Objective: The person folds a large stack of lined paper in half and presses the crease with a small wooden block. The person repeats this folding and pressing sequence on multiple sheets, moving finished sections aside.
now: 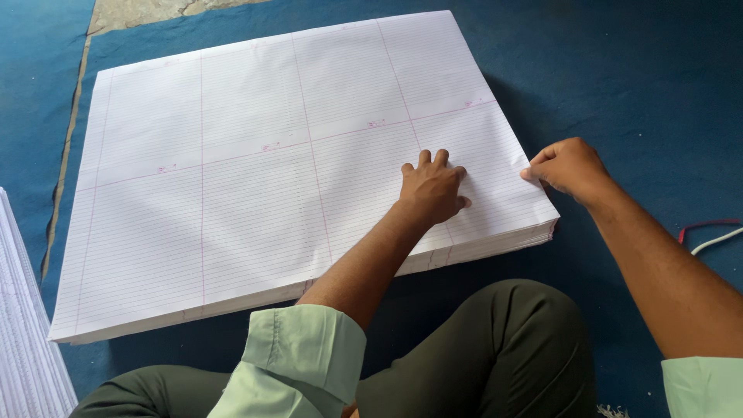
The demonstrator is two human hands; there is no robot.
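Stack of ruled sheets [255, 178]: laid flat on the blue carpet [635, 85].
Left hand [432, 188]: pressed open, palm down, on the top sheet.
Right hand [569, 166]: top sheet's right edge is pinched between its fingertips.

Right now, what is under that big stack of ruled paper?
The stack of ruled sheets lies on a blue carpet, which shows all around it. Whatever is directly beneath is covered.
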